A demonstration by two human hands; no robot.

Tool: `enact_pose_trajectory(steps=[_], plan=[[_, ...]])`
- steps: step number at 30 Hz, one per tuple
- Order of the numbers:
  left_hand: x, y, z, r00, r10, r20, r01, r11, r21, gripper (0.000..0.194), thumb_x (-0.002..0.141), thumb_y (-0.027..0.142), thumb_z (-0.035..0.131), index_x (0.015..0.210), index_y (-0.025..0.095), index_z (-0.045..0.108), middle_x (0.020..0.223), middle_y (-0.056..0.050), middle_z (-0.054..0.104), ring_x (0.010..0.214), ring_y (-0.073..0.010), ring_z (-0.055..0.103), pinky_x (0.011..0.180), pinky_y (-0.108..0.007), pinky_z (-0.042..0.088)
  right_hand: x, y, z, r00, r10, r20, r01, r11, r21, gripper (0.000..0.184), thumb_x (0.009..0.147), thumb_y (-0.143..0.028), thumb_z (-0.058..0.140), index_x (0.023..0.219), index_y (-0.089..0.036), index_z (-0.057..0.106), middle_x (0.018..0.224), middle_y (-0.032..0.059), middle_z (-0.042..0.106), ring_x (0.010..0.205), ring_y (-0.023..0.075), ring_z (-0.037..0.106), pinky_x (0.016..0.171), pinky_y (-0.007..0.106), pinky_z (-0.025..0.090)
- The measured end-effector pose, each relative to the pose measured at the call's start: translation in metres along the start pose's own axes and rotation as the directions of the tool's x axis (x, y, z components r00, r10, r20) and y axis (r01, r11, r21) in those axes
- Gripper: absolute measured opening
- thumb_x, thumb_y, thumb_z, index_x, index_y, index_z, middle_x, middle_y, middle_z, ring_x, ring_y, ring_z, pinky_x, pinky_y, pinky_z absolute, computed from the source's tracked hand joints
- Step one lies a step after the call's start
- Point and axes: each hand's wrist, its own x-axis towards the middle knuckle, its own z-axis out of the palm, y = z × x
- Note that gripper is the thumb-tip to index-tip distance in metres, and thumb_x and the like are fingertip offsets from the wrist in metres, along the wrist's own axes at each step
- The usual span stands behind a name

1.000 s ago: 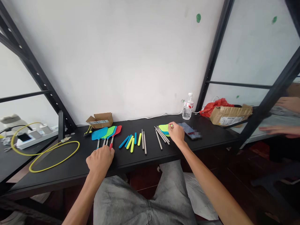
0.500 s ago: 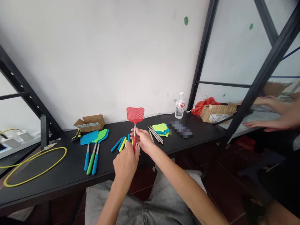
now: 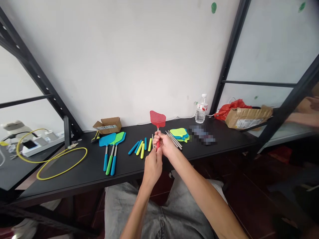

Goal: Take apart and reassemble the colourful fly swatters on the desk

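A red plastic fly swatter (image 3: 158, 119) stands upright above the black table, its mesh head up. My left hand (image 3: 152, 167) and my right hand (image 3: 165, 145) both grip it at its shaft and red handle, which they mostly hide. To the left lie two blue fly swatters (image 3: 107, 139) and a green one (image 3: 117, 137). Loose blue and yellow handles (image 3: 139, 148) lie just left of my hands. Bare metal rods (image 3: 173, 139) lie to the right, beside a stack of blue and green swatter heads (image 3: 179, 134).
The black table (image 3: 74, 176) runs along a white wall. On it stand a cardboard box (image 3: 107, 125), a water bottle (image 3: 201, 109), a blurred phone (image 3: 202, 134) and a parcel (image 3: 248, 118). A yellow cable (image 3: 62, 163) lies left. A co-worker's arm (image 3: 302, 119) shows at right.
The red swatter has gone from the row at the left into both my hands, raised upright. My hands have come closer together on it. The heads are now stacked at the right.
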Motion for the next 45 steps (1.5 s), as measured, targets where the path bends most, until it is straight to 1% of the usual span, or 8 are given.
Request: enact_pose_trajectory(steps=[8, 13, 18, 24, 28, 32, 36, 45], plan=[[-0.035, 0.001, -0.008, 0.953, -0.166, 0.254, 0.288, 0.756, -0.587, 0.044, 0.091, 0.064, 0.039, 0.078, 0.022, 0.044, 0.045, 0.012, 0.02, 0.04, -0.0069, 0.015, 0.042, -0.021, 0.019, 0.016, -0.026, 0.01, 0.986, -0.164, -0.008, 0.164, 0.985, 0.046, 0.019, 0.093, -0.013, 0.047, 0.076, -0.021, 0.052, 0.054, -0.0067, 0.034, 0.043, 0.0092, 0.033, 0.048, 0.022, 0.039], [-0.035, -0.026, -0.038, 0.979, -0.204, 0.02, 0.205, 0.978, -0.04, 0.044, 0.094, 0.058, 0.036, 0.078, 0.02, 0.052, 0.053, 0.004, 0.041, 0.048, -0.011, 0.041, 0.049, -0.022, 0.028, 0.006, -0.073, -0.013, 0.943, -0.329, 0.041, 0.331, 0.931, -0.153, 0.005, 0.089, -0.023, 0.057, 0.089, -0.019, 0.06, 0.056, -0.007, 0.041, 0.041, 0.0061, 0.033, 0.041, 0.019, 0.031], [0.027, -0.033, -0.058, 0.977, -0.156, -0.144, 0.211, 0.649, 0.731, 0.036, 0.096, 0.044, 0.035, 0.097, 0.018, 0.061, 0.081, -0.011, 0.066, 0.077, -0.0274, 0.065, 0.062, -0.029, 0.04, -0.009, -0.061, -0.029, 0.972, -0.227, 0.064, 0.233, 0.881, -0.413, 0.023, 0.08, -0.031, 0.064, 0.099, -0.016, 0.065, 0.057, -0.0047, 0.051, 0.04, 0.0056, 0.036, 0.038, 0.019, 0.025], [0.055, -0.034, -0.042, 0.988, -0.146, -0.06, 0.121, 0.46, 0.879, 0.04, 0.096, 0.044, 0.036, 0.108, 0.014, 0.06, 0.09, -0.017, 0.069, 0.087, -0.0329, 0.068, 0.074, -0.038, 0.048, -0.006, -0.036, -0.031, 0.984, -0.167, 0.06, 0.173, 0.837, -0.519, 0.032, 0.078, -0.049, 0.066, 0.085, -0.018, 0.061, 0.056, -0.0062, 0.049, 0.035, 0.0046, 0.035, 0.034, 0.019, 0.02], [0.052, -0.033, -0.045, 0.989, -0.104, -0.106, 0.146, 0.538, 0.83, 0.05, 0.092, 0.055, 0.041, 0.114, 0.015, 0.061, 0.088, -0.016, 0.069, 0.086, -0.0333, 0.067, 0.073, -0.038, 0.047, -0.009, -0.027, -0.035, 0.985, -0.156, 0.08, 0.17, 0.749, -0.64, 0.036, 0.078, -0.054, 0.065, 0.077, -0.019, 0.056, 0.054, -0.0073, 0.046, 0.034, 0.0046, 0.034, 0.032, 0.019, 0.02], [0.054, -0.025, -0.044, 0.995, -0.094, 0.013, 0.083, 0.933, 0.35, 0.053, 0.089, 0.064, 0.041, 0.101, 0.017, 0.064, 0.069, -0.005, 0.063, 0.061, -0.0186, 0.06, 0.058, -0.026, 0.042, -0.014, -0.013, -0.032, 0.97, -0.184, 0.161, 0.24, 0.59, -0.771, 0.034, 0.084, -0.051, 0.056, 0.071, -0.019, 0.056, 0.051, -0.0066, 0.046, 0.032, 0.0059, 0.035, 0.032, 0.021, 0.02], [0.065, -0.023, -0.029, 0.993, -0.112, -0.043, 0.102, 0.975, -0.198, 0.051, 0.088, 0.061, 0.044, 0.059, 0.018, 0.047, 0.047, 0.005, 0.037, 0.041, -0.0072, 0.03, 0.042, -0.021, 0.025, -0.019, 0.002, -0.023, 0.924, -0.275, 0.266, 0.353, 0.343, -0.87, 0.041, 0.089, -0.049, 0.049, 0.062, -0.019, 0.054, 0.048, -0.0043, 0.047, 0.036, 0.0073, 0.04, 0.039, 0.021, 0.026], [0.076, -0.013, -0.008, 0.882, -0.019, -0.471, 0.041, 0.998, 0.037, 0.045, 0.086, 0.041, 0.048, 0.048, 0.021, 0.035, 0.047, 0.002, 0.04, 0.046, -0.0099, 0.036, 0.049, -0.025, 0.027, -0.018, 0.008, 0.0, 0.729, -0.498, 0.469, 0.361, -0.302, -0.882, 0.04, 0.092, -0.028, 0.046, 0.053, -0.019, 0.049, 0.053, 0.0013, 0.058, 0.049, 0.0117, 0.046, 0.054, 0.028, 0.023]])
